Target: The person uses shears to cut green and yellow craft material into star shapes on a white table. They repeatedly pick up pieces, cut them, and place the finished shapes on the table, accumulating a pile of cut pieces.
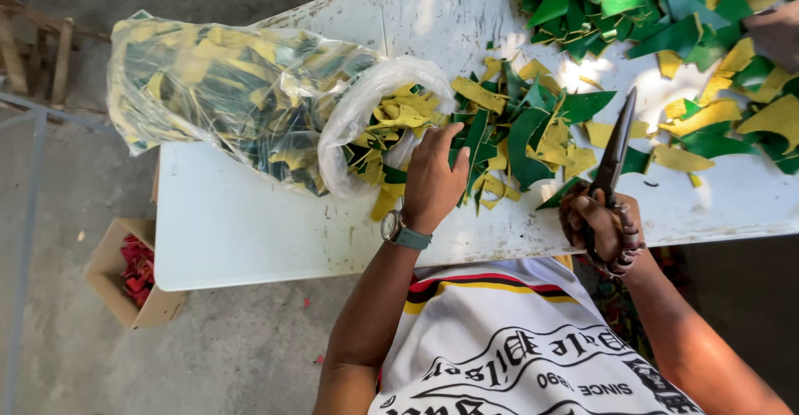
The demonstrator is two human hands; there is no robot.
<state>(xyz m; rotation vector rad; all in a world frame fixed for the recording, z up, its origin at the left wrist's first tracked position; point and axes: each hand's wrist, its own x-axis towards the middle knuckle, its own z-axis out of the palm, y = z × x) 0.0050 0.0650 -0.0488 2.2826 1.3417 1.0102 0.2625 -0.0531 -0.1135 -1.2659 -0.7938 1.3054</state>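
Cardboard box [125, 278] of red scraps on concrete floor [241, 348].

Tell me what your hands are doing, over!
Left hand on green and yellow scraps at plastic bag mouth. Right hand grips scissors, blades shut. Nothing blocking.

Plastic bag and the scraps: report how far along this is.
Done: the plastic bag is already stuffed with green and yellow scraps. In hand: the left hand pushes scraps at its mouth; the right hand holds scissors. Left: loose pieces cover the table.
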